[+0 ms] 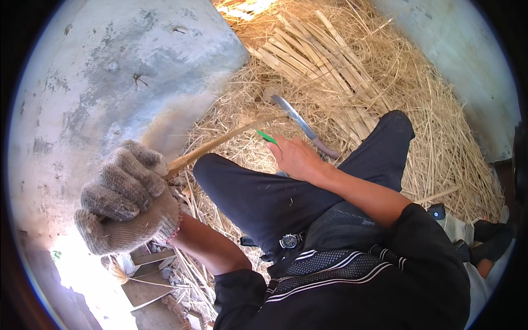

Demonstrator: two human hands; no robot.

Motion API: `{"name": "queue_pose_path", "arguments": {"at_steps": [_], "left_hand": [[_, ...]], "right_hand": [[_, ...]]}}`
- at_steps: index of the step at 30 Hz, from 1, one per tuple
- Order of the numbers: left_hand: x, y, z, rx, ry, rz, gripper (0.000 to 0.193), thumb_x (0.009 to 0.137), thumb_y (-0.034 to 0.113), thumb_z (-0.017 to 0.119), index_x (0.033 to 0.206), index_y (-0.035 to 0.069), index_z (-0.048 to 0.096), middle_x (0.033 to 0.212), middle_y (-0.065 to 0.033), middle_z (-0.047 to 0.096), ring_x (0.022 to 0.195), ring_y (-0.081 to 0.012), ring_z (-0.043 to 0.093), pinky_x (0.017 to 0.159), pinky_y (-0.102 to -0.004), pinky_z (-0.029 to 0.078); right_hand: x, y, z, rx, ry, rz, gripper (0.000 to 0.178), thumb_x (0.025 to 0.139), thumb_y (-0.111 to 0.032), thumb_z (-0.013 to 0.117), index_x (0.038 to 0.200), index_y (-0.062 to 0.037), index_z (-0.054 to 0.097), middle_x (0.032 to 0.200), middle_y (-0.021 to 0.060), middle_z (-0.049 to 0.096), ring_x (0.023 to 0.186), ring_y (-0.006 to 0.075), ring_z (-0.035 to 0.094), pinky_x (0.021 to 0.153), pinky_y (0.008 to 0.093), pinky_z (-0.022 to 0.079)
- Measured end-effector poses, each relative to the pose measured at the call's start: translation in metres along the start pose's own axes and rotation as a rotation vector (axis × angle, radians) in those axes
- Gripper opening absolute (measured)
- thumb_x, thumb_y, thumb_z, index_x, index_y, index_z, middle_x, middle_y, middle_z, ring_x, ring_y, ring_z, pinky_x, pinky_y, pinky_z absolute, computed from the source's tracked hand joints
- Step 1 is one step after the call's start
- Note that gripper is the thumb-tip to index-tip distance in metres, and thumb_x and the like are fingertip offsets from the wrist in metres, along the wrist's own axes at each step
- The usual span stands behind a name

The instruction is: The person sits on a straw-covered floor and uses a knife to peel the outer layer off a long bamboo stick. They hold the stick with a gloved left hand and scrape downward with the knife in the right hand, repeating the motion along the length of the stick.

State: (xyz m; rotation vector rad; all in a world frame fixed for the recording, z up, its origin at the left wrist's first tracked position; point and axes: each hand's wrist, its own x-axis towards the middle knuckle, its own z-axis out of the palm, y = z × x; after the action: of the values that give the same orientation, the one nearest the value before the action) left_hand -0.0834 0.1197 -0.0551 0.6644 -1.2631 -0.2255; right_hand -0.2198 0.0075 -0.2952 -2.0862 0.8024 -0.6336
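Straw-coloured cane strip [220,142] at frame centre: gloved left hand [127,199] fists near end, bare right hand [296,158] curls around green-handled knife [300,125] further along. Split strips [313,55] piled upper centre; this strip seems mid-working, straw litter [440,143] around.

Outdoor spot, hard daylight, strong glare at lower left. Grey concrete wall [126,60] filling upper left, stained, blotchy, darker patches and a pale scuffed area near its base. Second grey wall [473,60] at upper right, smoother. Between them, ground covered in dry straw [440,148], yellow, loose and tangled. Bundle of split cane strips [313,52] lying on the straw near the top, roughly parallel, sunlit at the far end. Lower left: rubble, bits of broken slab [151,286] and stray stalks, partly washed out by glare. Dark lens rim around everything.
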Motion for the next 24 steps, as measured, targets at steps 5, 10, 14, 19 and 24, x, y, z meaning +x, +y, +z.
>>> {"name": "queue_pose_path", "arguments": {"at_steps": [5, 10, 14, 19, 24], "left_hand": [[-0.002, 0.006, -0.017, 0.022, 0.105, 0.043, 0.043, 0.085, 0.032, 0.041, 0.045, 0.018, 0.035, 0.038, 0.0001, 0.032, 0.033, -0.0138, 0.029, 0.037, -0.0296, 0.028], [0.002, 0.004, -0.012, 0.033, 0.111, 0.007, 0.042, 0.084, 0.031, 0.042, 0.044, 0.019, 0.035, 0.038, 0.0010, 0.032, 0.033, -0.0122, 0.029, 0.035, -0.0270, 0.027], [-0.002, 0.004, -0.019, 0.105, 0.152, 0.063, 0.042, 0.084, 0.032, 0.042, 0.045, 0.020, 0.034, 0.038, 0.0015, 0.031, 0.034, -0.0111, 0.028, 0.035, -0.0265, 0.027], [0.000, 0.000, -0.028, -0.006, 0.079, 0.025, 0.043, 0.087, 0.032, 0.039, 0.047, 0.017, 0.042, 0.038, -0.0015, 0.038, 0.032, -0.0144, 0.031, 0.037, -0.0298, 0.035], [0.002, 0.009, -0.042, 0.021, 0.084, 0.026, 0.044, 0.087, 0.033, 0.040, 0.045, 0.018, 0.039, 0.037, -0.0017, 0.035, 0.031, -0.0148, 0.030, 0.038, -0.0297, 0.032]], "right_hand": [[-0.007, -0.074, -0.027, 0.033, -0.165, -0.124, 0.031, 0.098, -0.026, 0.049, 0.100, 0.0032, 0.059, 0.063, 0.0275, 0.059, 0.060, 0.0425, 0.062, 0.055, 0.0509, 0.049], [0.014, 0.014, 0.015, -0.198, -0.192, -0.027, 0.030, 0.099, -0.021, 0.046, 0.098, 0.0039, 0.061, 0.081, 0.0253, 0.064, 0.068, 0.0406, 0.065, 0.062, 0.0495, 0.053], [0.010, -0.011, -0.010, -0.055, -0.340, 0.121, 0.034, 0.101, -0.028, 0.043, 0.105, -0.0007, 0.062, 0.080, 0.0253, 0.064, 0.069, 0.0409, 0.066, 0.069, 0.0483, 0.054], [0.014, 0.002, 0.012, 0.102, -0.189, 0.097, 0.042, 0.103, -0.037, 0.039, 0.098, 0.0002, 0.057, 0.069, 0.0268, 0.062, 0.071, 0.0473, 0.062, 0.071, 0.0535, 0.050], [0.033, -0.031, 0.007, 0.096, -0.186, 0.030, 0.043, 0.102, -0.036, 0.043, 0.089, 0.0018, 0.058, 0.067, 0.0252, 0.059, 0.065, 0.0456, 0.059, 0.063, 0.0528, 0.046]]}}
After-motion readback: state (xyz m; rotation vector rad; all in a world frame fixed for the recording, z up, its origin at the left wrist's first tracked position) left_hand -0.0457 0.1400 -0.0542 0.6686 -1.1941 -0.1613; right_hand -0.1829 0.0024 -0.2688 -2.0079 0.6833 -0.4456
